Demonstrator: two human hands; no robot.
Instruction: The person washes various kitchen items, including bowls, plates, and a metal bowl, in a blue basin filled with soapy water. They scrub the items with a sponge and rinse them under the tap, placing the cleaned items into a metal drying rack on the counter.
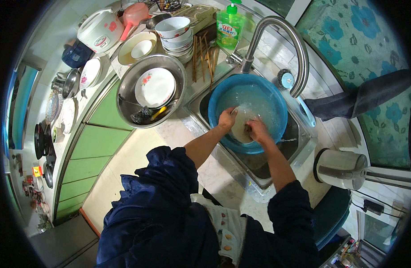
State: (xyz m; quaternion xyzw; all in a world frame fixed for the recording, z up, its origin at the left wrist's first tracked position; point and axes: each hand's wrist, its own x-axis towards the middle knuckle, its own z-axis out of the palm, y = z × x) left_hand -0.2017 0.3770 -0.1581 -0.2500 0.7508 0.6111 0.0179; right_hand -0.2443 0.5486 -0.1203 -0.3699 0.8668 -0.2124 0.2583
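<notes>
A blue plastic basin [215, 100] of cloudy water stands in the stainless steel sink [259, 174]. My left hand [228, 118] grips the rim of a pale round dish [240, 129], tilted and partly under water. My right hand [257, 130] holds a dark scrubber [247, 130] against the inside of that dish. Left of the sink, a steel bowl [125, 83] holds white plates with a red flower pattern [155, 87], a dark scouring pad [141, 115] and a yellow-handled utensil [158, 113]. The curved faucet [301, 50] arches over the basin's right side.
Stacked bowls [173, 28], loose chopsticks [205, 60] and a green dish soap bottle [229, 28] stand behind. Right of the basin lie a blue-handled brush [304, 109] and a dark cloth [342, 102], with an electric kettle [341, 169] nearer. A rice cooker [100, 31] is at far left.
</notes>
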